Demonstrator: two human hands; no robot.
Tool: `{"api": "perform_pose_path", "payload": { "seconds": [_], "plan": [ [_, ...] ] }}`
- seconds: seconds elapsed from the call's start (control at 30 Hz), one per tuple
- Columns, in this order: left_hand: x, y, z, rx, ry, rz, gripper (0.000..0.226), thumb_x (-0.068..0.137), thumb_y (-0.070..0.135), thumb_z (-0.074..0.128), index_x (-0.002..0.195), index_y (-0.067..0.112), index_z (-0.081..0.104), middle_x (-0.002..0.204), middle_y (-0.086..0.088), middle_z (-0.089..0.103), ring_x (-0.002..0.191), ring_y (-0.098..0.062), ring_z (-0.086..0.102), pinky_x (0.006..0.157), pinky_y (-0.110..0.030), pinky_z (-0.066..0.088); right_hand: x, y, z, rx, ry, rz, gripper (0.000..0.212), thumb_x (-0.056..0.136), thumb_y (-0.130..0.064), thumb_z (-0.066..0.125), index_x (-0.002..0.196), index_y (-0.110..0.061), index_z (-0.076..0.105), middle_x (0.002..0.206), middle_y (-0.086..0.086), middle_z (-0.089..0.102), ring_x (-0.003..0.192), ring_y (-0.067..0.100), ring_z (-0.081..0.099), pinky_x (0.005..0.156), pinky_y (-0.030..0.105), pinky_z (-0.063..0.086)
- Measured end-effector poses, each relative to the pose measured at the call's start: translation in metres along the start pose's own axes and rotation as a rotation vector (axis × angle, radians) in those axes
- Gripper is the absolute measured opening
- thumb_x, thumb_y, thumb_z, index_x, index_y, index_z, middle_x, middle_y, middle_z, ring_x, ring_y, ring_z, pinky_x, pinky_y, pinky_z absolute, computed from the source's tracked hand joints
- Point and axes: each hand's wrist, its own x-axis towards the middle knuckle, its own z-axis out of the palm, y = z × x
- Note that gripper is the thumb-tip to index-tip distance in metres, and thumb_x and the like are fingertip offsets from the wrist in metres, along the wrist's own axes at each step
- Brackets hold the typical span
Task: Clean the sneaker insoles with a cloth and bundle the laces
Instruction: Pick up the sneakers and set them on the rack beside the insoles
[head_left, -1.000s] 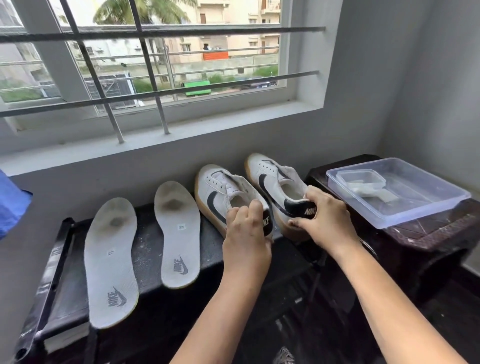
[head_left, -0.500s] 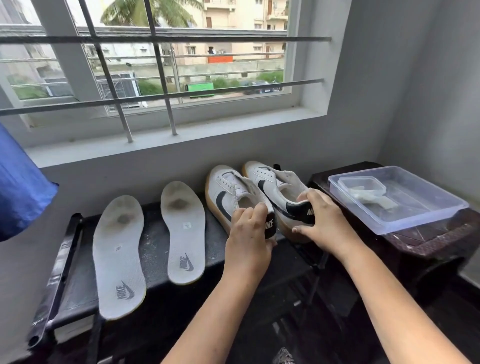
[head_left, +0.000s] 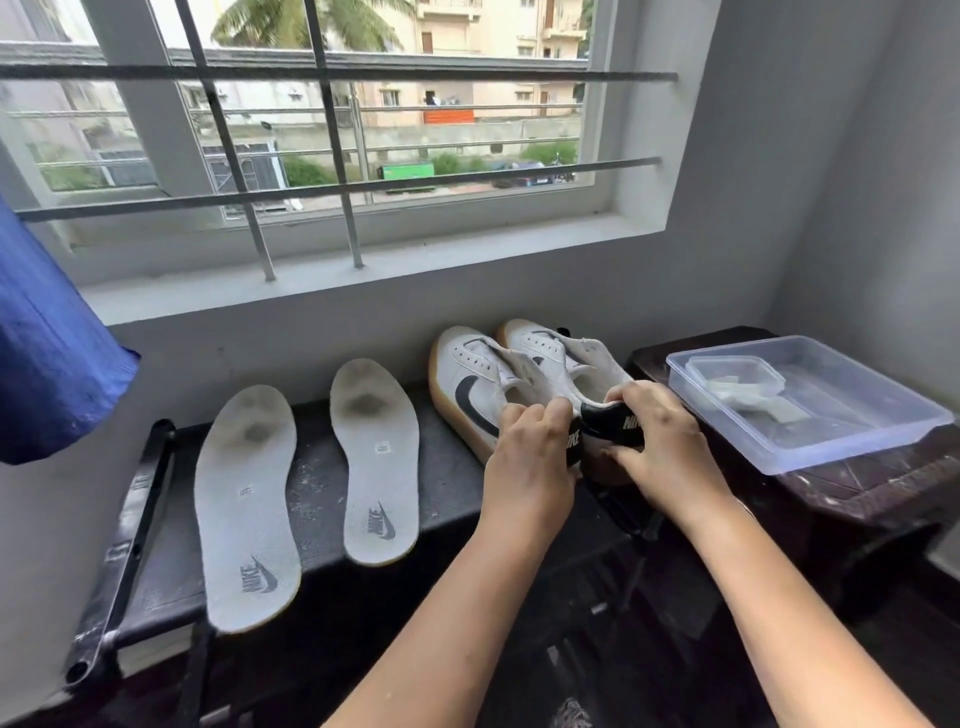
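Two white insoles lie side by side on a dark shelf (head_left: 317, 483): the left insole (head_left: 244, 509) and the right insole (head_left: 376, 462), each with dark smudges near the toe. To their right stand two white sneakers with black swooshes and gum soles. My left hand (head_left: 527, 462) grips the heel of the left sneaker (head_left: 470, 389). My right hand (head_left: 660, 447) grips the black heel tab of the right sneaker (head_left: 561, 358). The sneakers touch each other. No laces or cloth can be made out for certain.
A clear plastic tray (head_left: 852, 436) holding a smaller clear tub (head_left: 735, 375) sits on a dark stool (head_left: 883, 499) at the right. A blue fabric (head_left: 47, 364) hangs at the left. A barred window (head_left: 332, 135) and its sill run behind the shelf.
Both hands keep their hold on the sneaker heels and have brought the two heels closer together. The camera view has shifted slightly, showing more blue fabric at left.
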Motion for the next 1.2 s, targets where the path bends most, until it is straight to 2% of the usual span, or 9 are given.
{"api": "perform_pose_path", "payload": {
  "seconds": [0.13, 0.3, 0.4, 0.47, 0.57, 0.73, 0.9, 1.1, 1.2],
  "plan": [
    [0.005, -0.004, -0.001, 0.005, -0.03, 0.016, 0.031, 0.078, 0.017, 0.07, 0.095, 0.017, 0.044, 0.096, 0.0, 0.055, 0.1, -0.02, 0.041, 0.071, -0.033, 0.044, 0.001, 0.001, 0.002, 0.018, 0.019, 0.003, 0.049, 0.069, -0.004, 0.077, 0.113, -0.018, 0.058, 0.124, -0.002, 0.054, 0.108, 0.018, 0.055, 0.089, 0.036, 0.045],
    [0.001, -0.005, -0.005, 0.013, -0.118, 0.035, 0.035, 0.082, 0.016, 0.064, 0.111, 0.015, 0.043, 0.107, -0.002, 0.051, 0.107, -0.02, 0.037, 0.089, -0.031, 0.041, -0.007, -0.002, -0.001, -0.003, -0.043, 0.029, 0.053, 0.077, -0.004, 0.071, 0.123, -0.021, 0.05, 0.137, -0.001, 0.04, 0.116, 0.021, 0.052, 0.089, 0.027, 0.039],
    [-0.009, -0.009, -0.01, 0.002, -0.143, 0.046, 0.052, 0.082, 0.003, 0.057, 0.128, 0.017, 0.038, 0.118, -0.001, 0.043, 0.116, -0.017, 0.033, 0.099, -0.03, 0.038, -0.019, -0.008, -0.009, -0.032, -0.145, 0.079, 0.069, 0.081, -0.008, 0.069, 0.137, -0.029, 0.035, 0.15, -0.001, 0.022, 0.128, 0.023, 0.044, 0.098, 0.031, 0.037],
    [-0.019, -0.008, -0.016, -0.01, -0.167, 0.043, 0.07, 0.08, -0.003, 0.054, 0.14, 0.02, 0.028, 0.13, 0.0, 0.036, 0.128, -0.016, 0.026, 0.105, -0.024, 0.029, -0.027, -0.013, -0.015, -0.055, -0.198, 0.106, 0.077, 0.082, -0.012, 0.068, 0.142, -0.034, 0.026, 0.156, 0.001, 0.011, 0.135, 0.027, 0.036, 0.106, 0.036, 0.034],
    [-0.039, -0.003, -0.034, -0.031, -0.185, 0.026, 0.081, 0.079, -0.003, 0.057, 0.146, 0.026, 0.021, 0.144, 0.004, 0.026, 0.138, -0.014, 0.016, 0.105, -0.016, 0.019, -0.045, -0.024, -0.031, -0.036, -0.273, 0.125, 0.079, 0.081, -0.018, 0.069, 0.143, -0.037, 0.024, 0.155, 0.0, 0.015, 0.137, 0.027, 0.031, 0.111, 0.037, 0.029],
    [-0.075, 0.003, -0.066, 0.002, -0.251, -0.057, 0.07, 0.079, 0.006, 0.062, 0.139, 0.028, 0.033, 0.138, 0.002, 0.035, 0.132, -0.019, 0.029, 0.104, -0.025, 0.03, -0.076, -0.055, -0.063, -0.005, -0.483, 0.073, 0.067, 0.079, -0.022, 0.071, 0.137, -0.031, 0.038, 0.142, 0.002, 0.038, 0.13, 0.017, 0.038, 0.108, 0.028, 0.031],
    [-0.107, 0.002, -0.076, 0.035, -0.311, -0.133, 0.046, 0.078, 0.013, 0.067, 0.121, 0.021, 0.052, 0.125, -0.003, 0.048, 0.119, -0.022, 0.046, 0.101, -0.032, 0.039, -0.1, -0.078, -0.068, 0.038, -0.516, 0.054, 0.049, 0.081, -0.022, 0.07, 0.127, -0.025, 0.052, 0.128, 0.005, 0.052, 0.103, 0.009, 0.047, 0.084, 0.021, 0.037],
    [-0.144, -0.027, -0.043, 0.004, -0.494, -0.299, 0.034, 0.074, 0.012, 0.065, 0.107, 0.02, 0.062, 0.111, -0.002, 0.063, 0.099, -0.019, 0.058, 0.085, -0.029, 0.049, -0.119, -0.067, -0.013, 0.022, -0.735, 0.115, 0.039, 0.083, -0.022, 0.07, 0.12, -0.019, 0.059, 0.122, 0.007, 0.058, 0.092, 0.012, 0.053, 0.079, 0.022, 0.042],
    [-0.156, -0.055, -0.015, 0.009, -0.581, -0.377, 0.03, 0.075, 0.012, 0.064, 0.103, 0.019, 0.063, 0.105, 0.001, 0.065, 0.1, -0.018, 0.06, 0.085, -0.029, 0.049, -0.122, -0.046, 0.024, -0.035, -0.834, 0.139, 0.037, 0.084, -0.022, 0.068, 0.12, -0.017, 0.059, 0.12, 0.006, 0.06, 0.097, 0.015, 0.056, 0.077, 0.021, 0.042]
  ]
}}
